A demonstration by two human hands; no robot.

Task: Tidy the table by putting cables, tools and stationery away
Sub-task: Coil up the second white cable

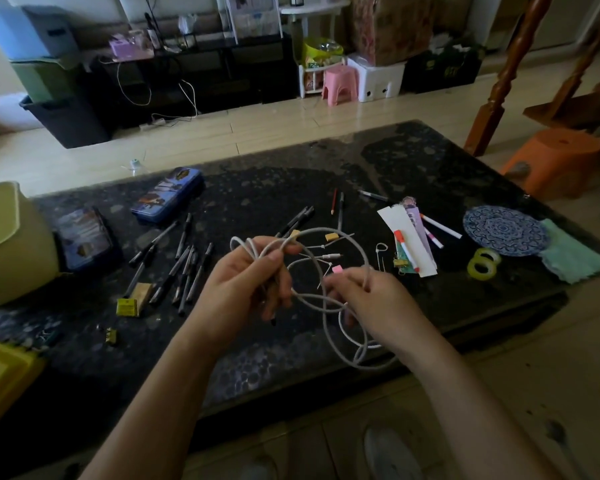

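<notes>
Both hands are busy with one white cable, lifted just above the near edge of the dark counter. The left hand is clenched around several gathered turns. The right hand pinches a single strand and feeds it across, while slack loops droop below the wrist toward the counter's edge. My reading is that the cable step is in hand: winding the lead into a bundle before it goes away. It looks only partly done, since the hanging loops are uneven and cross one another. The next move probably calls for drawing that slack up turn by turn into the left hand's grip without snagging a crossing, then finding a home for the coil. The pale green bin at the left looks a likely place, though I cannot tell what it holds. Scattered pens, markers, two tape rolls and a blue pencil tin lie untouched beyond.
</notes>
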